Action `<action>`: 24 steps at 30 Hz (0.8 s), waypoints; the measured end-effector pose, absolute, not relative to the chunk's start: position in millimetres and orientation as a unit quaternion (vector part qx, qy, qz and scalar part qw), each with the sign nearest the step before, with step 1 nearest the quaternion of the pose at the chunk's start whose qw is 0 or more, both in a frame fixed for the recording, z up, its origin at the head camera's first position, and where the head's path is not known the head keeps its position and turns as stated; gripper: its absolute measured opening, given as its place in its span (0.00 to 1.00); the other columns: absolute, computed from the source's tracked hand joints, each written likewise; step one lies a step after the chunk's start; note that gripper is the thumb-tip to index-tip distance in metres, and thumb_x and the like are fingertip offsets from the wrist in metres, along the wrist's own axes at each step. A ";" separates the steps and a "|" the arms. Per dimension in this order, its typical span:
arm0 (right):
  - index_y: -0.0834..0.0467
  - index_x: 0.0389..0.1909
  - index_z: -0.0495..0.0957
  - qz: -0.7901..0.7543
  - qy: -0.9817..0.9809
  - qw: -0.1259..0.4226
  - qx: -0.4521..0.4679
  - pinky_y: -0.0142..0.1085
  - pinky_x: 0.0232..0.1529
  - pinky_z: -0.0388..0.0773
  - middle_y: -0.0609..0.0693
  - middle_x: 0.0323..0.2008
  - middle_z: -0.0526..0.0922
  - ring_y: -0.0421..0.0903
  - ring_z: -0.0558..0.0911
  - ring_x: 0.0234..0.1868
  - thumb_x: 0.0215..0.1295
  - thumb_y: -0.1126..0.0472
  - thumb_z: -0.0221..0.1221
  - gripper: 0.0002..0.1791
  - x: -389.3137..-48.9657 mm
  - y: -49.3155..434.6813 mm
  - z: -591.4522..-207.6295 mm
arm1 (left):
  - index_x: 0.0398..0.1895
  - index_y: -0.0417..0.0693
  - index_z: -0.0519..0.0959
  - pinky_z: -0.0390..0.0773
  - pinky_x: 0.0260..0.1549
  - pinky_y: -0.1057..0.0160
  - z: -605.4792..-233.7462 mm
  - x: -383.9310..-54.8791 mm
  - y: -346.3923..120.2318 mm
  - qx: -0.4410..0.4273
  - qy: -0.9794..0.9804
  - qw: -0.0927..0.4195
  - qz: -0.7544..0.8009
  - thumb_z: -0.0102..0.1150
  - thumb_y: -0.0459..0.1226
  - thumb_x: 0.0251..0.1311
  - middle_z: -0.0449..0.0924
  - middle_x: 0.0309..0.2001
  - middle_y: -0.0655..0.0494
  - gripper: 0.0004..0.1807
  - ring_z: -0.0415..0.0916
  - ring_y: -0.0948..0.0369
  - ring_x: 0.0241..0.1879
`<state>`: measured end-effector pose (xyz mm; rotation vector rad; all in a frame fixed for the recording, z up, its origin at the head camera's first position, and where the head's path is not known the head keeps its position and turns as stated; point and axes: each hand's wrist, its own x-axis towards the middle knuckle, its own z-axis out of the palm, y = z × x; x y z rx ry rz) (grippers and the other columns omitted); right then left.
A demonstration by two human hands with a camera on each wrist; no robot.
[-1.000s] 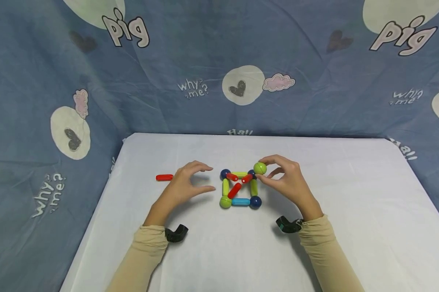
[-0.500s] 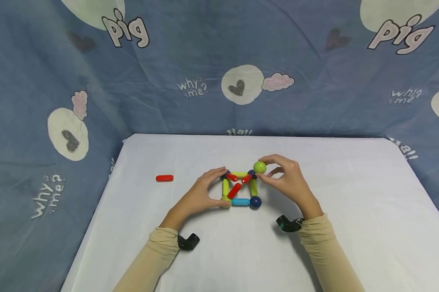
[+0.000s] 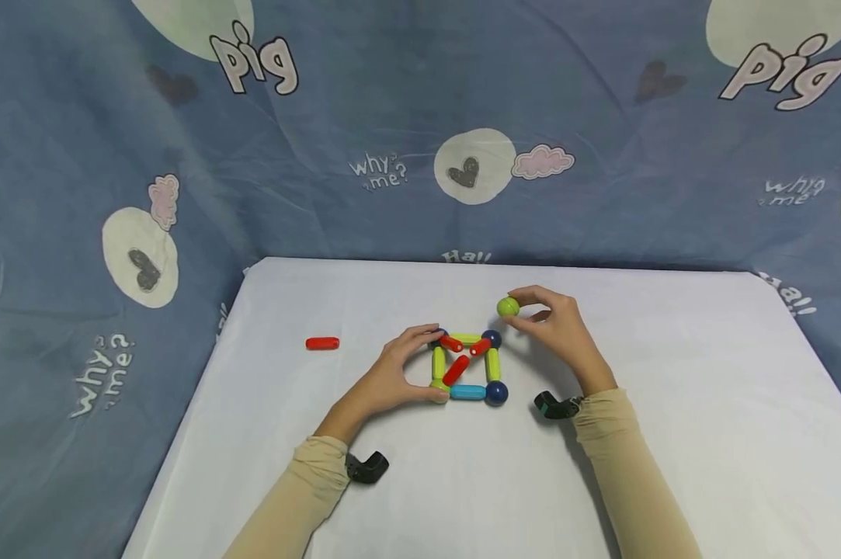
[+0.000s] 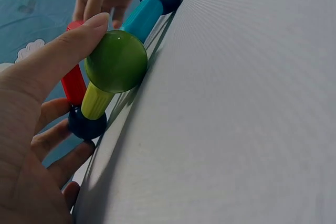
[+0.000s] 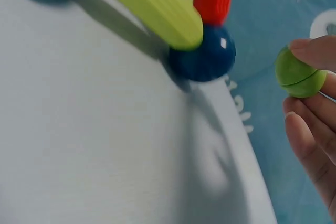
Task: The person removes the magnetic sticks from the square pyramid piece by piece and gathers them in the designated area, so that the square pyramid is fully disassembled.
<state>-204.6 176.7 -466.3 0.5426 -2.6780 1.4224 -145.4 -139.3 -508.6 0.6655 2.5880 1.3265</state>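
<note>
A square ball-and-rod toy frame sits on the table, with yellow-green rods, a light blue rod and dark blue balls. Three red rods slope up from its corners. My left hand grips the frame's left side, thumb on the green corner ball and fingers around the far dark blue ball. Between thumb and fingers, my right hand pinches a loose green ball, raised beyond the far right corner and apart from the frame.
One loose red rod lies on the white table, left of the frame. A blue printed cloth hangs behind the table's far edge. Each wrist wears a small black camera.
My left hand has moved right and taken hold of the frame's left side. The right hand has lifted the green ball up and away from the far right corner.
</note>
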 end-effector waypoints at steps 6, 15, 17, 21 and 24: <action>0.54 0.57 0.83 0.469 -0.872 -0.005 0.142 0.53 0.55 0.84 0.54 0.54 0.87 0.54 0.85 0.56 0.64 0.56 0.72 0.21 -233.7 175.8 -479.8 | 0.77 0.65 0.67 0.58 0.73 0.32 -504.3 -144.3 -138.8 0.215 0.866 0.088 0.443 0.83 0.54 0.45 0.60 0.78 0.68 0.53 0.55 0.52 0.79; 0.58 0.58 0.83 0.440 -0.884 -0.005 0.157 0.51 0.59 0.82 0.57 0.55 0.87 0.55 0.85 0.56 0.65 0.60 0.70 0.21 -253.5 167.8 -496.9 | 0.76 0.66 0.67 0.57 0.74 0.34 -501.4 -142.7 -139.4 0.214 0.867 0.085 0.442 0.84 0.53 0.44 0.60 0.78 0.67 0.53 0.56 0.55 0.79; 0.59 0.58 0.83 0.441 -0.884 -0.003 0.156 0.51 0.59 0.82 0.57 0.55 0.87 0.55 0.85 0.56 0.65 0.61 0.70 0.21 -253.5 168.0 -498.5 | 0.76 0.66 0.67 0.57 0.74 0.35 -501.7 -141.9 -138.8 0.212 0.868 0.087 0.440 0.83 0.54 0.44 0.60 0.78 0.69 0.53 0.56 0.56 0.79; 0.58 0.58 0.82 0.442 -0.883 -0.005 0.155 0.52 0.60 0.82 0.56 0.56 0.86 0.54 0.84 0.57 0.65 0.60 0.71 0.21 -253.1 167.9 -499.5 | 0.76 0.68 0.67 0.59 0.73 0.35 -502.4 -141.3 -138.5 0.208 0.873 0.089 0.433 0.83 0.55 0.45 0.60 0.78 0.71 0.53 0.56 0.55 0.79; 0.57 0.58 0.82 0.441 -0.884 -0.007 0.155 0.52 0.59 0.81 0.56 0.56 0.86 0.54 0.83 0.59 0.64 0.60 0.71 0.21 -253.0 167.5 -498.8 | 0.76 0.69 0.67 0.60 0.72 0.34 -501.9 -140.8 -138.3 0.203 0.873 0.090 0.433 0.83 0.55 0.45 0.59 0.78 0.71 0.52 0.55 0.54 0.79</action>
